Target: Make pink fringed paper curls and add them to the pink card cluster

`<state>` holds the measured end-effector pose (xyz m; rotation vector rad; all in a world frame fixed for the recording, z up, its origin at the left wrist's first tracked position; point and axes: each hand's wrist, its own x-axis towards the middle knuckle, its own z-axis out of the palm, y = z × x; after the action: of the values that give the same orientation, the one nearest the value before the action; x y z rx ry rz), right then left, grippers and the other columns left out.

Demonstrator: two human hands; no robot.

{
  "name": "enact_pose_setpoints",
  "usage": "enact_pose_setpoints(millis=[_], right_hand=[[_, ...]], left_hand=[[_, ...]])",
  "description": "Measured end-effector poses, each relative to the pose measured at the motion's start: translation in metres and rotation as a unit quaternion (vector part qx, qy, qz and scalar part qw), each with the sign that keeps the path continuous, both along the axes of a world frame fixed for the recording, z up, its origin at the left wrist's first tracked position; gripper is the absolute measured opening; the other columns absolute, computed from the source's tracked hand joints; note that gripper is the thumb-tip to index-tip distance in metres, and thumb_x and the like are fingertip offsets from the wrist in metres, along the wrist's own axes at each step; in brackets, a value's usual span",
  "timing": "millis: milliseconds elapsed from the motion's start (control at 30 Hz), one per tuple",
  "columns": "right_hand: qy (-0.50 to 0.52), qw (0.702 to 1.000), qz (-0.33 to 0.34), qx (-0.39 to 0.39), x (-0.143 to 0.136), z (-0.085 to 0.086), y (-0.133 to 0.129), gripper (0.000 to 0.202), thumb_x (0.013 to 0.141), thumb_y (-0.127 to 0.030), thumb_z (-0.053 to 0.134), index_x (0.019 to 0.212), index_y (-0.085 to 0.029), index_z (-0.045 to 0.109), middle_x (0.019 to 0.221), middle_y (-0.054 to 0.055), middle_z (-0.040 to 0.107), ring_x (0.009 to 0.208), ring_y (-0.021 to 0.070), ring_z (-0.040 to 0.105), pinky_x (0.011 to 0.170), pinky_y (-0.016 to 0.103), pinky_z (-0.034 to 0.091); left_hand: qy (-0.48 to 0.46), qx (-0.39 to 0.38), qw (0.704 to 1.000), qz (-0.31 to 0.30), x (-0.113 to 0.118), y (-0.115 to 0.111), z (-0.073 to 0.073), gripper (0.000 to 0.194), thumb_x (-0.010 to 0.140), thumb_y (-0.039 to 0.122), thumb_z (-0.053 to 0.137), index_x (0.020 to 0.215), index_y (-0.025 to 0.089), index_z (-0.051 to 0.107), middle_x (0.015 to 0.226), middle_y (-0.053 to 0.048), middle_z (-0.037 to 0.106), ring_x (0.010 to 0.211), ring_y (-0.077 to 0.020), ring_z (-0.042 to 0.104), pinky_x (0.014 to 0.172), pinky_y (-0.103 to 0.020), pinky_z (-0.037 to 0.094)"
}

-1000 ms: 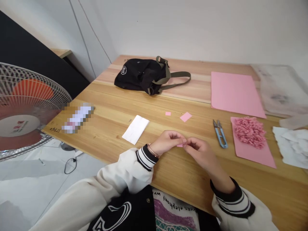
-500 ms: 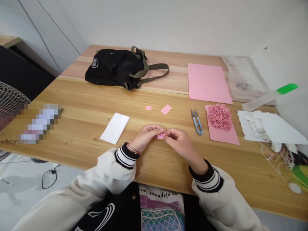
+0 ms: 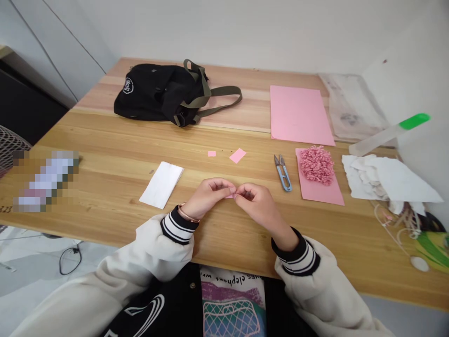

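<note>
I note one change from half a second ago: the small pink piece (image 3: pixel 229 196), which then showed a flat face with tiny pink bits along its top, now shows only a sliver below the fingertips. My view has swung slightly right; the two pink slips (image 3: pixel 238 156) and the blue snips (image 3: pixel 283 173) lie as before on the tabletop (image 3: pixel 224 238). The piece sits inward from the middle of the near edge. Its visible sliver runs roughly side to side; the full long axis is covered, and I cannot tell its facing. The left hand (image 3: pixel 210 194) and right hand (image 3: pixel 257 203) meet fingertip to fingertip, fingers curled, each pinching the piece between thumb and forefinger. Both forearms enter across the near edge, angled inward.
</note>
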<state>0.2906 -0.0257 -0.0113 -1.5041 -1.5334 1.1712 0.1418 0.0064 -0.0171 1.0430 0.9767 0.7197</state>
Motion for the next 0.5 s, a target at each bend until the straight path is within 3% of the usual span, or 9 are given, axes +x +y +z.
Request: enact_pose_setpoints(millis=[367, 500], right_hand=[[0.011, 1.0, -0.002, -0.009, 0.0001, -0.0013, 0.0, 0.007, 0.068, -0.019, 0.054, 0.064, -0.016, 0.059, 0.063, 0.001, 0.062, 0.057, 0.0117, 0.053, 0.056, 0.024, 0.04], [0.009, 1.0, -0.004, -0.007, -0.0002, -0.0019, 0.0002, 0.007, 0.069, -0.019, 0.054, 0.064, -0.016, 0.059, 0.062, 0.0, 0.061, 0.056, 0.0112, 0.052, 0.055, 0.024, 0.039]], left_hand=[[-0.059, -0.041, 0.997, 0.005, -0.001, -0.0004, -0.0007, 0.018, 0.067, 0.029, 0.068, 0.069, 0.011, 0.064, 0.064, 0.0, 0.06, 0.064, -0.0085, 0.052, 0.069, -0.025, 0.04], [-0.042, -0.022, 0.999, 0.005, -0.0015, -0.0002, -0.0012, 0.017, 0.063, 0.025, 0.071, 0.07, 0.012, 0.065, 0.065, 0.001, 0.061, 0.063, -0.0079, 0.052, 0.07, -0.025, 0.041]])
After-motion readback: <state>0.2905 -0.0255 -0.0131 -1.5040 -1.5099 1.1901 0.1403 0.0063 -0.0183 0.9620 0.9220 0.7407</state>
